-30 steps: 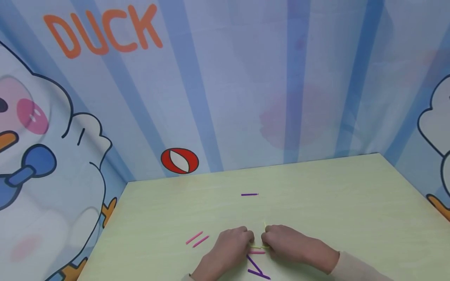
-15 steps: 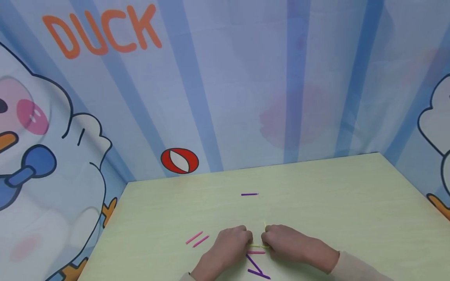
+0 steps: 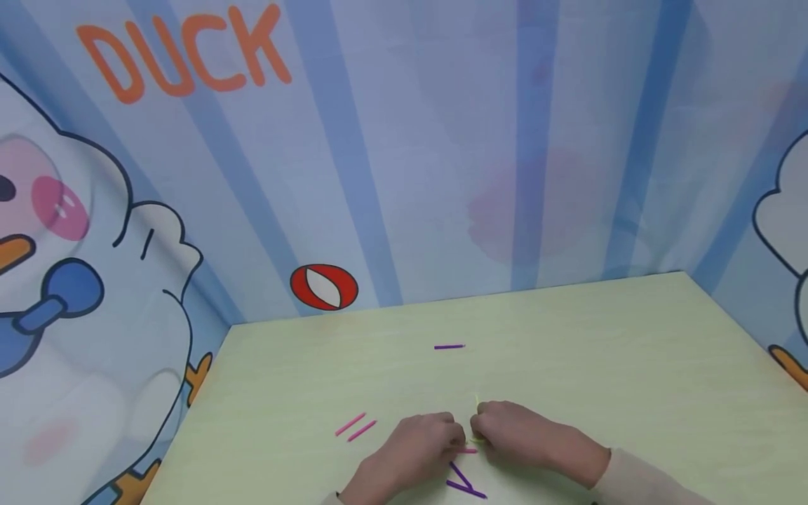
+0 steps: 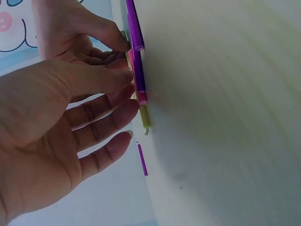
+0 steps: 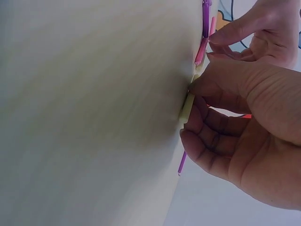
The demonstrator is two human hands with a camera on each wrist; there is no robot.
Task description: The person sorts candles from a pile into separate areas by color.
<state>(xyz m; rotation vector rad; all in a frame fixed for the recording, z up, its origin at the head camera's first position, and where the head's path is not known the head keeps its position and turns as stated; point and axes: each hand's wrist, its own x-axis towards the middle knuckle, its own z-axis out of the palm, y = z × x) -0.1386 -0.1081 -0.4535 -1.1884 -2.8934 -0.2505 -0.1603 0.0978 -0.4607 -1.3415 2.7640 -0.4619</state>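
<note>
Candles [image 3: 350,423] in pink beside left hand [image 3: 419,449], purple one [image 3: 449,347] beyond.

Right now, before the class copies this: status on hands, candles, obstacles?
Right hand pinches a yellow candle. Left hand at a pink candle, grip unclear. Possible obstacle: two purple candles close on the near side.

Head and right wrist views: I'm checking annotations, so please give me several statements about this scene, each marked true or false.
1. Two pink candles lie to the left of the left hand. True.
2. A purple candle stands upright. False: the far purple candle lies flat on the table.
3. Two near purple candles meet at an angle. True.
4. A ball sits on the table. False: the ball is printed on the backdrop.
5. The right hand touches a yellow candle. True.
</note>
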